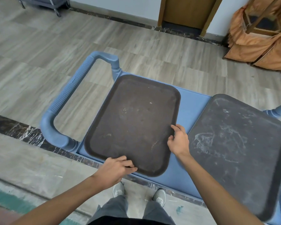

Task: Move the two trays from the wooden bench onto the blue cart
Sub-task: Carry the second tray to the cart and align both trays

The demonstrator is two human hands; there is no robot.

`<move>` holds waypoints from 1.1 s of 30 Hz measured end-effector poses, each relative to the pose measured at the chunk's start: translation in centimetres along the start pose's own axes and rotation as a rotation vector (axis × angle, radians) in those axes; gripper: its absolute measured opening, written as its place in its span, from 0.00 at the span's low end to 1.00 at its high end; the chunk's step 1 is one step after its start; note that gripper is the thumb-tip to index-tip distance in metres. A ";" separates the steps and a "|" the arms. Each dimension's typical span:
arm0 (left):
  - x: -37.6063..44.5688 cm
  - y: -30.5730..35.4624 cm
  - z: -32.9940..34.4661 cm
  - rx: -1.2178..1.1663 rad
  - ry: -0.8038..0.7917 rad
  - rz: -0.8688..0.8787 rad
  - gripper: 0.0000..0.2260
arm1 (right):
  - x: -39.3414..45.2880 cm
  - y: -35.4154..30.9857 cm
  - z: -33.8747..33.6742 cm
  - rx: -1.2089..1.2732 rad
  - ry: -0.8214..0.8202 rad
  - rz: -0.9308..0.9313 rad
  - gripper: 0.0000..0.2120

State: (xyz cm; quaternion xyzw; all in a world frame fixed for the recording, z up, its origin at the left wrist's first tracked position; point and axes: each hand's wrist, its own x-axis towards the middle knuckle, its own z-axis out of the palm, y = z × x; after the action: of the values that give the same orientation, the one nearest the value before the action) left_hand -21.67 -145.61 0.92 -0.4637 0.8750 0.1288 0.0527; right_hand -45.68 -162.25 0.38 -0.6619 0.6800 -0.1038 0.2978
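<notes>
A brown tray (133,120) lies on the left part of the blue cart (193,108), next to the cart's ribbed handle (71,101). My left hand (118,168) grips the tray's near edge, fingers curled over the rim. My right hand (178,140) holds the tray's right edge. A grey scuffed tray (240,153) rests on the right part of the cart, apart from the brown one, with a strip of blue cart top between them. The wooden bench is out of view.
Wood-pattern floor surrounds the cart, with a dark marble strip (23,130) crossing under it. A wooden door (186,12) stands in the far wall. Orange fabric-covered furniture (263,39) stands at the back right, and a wheeled grey cart (44,4) at the back left.
</notes>
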 end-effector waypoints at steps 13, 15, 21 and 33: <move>-0.9 1.5 0.3 -0.303 0.122 -0.204 0.20 | 0.0 0.0 0.7 -0.030 0.005 -0.039 0.27; -1.4 1.4 0.5 -0.303 0.098 -0.209 0.22 | -0.5 0.0 1.0 -0.039 0.006 -0.046 0.27; -2.1 1.0 0.9 -0.259 0.059 -0.157 0.26 | -1.4 -0.1 1.3 -0.085 0.003 -0.023 0.27; -7.3 -3.8 2.5 -0.149 0.190 -0.266 0.23 | -12.9 -0.3 7.3 -0.261 -0.018 -0.500 0.25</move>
State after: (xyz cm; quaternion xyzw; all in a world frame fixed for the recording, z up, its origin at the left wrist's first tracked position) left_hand -14.52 -141.15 -0.57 -0.5881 0.7950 0.1408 -0.0483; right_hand -42.15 -148.01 -1.82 -0.8428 0.5006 -0.0797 0.1812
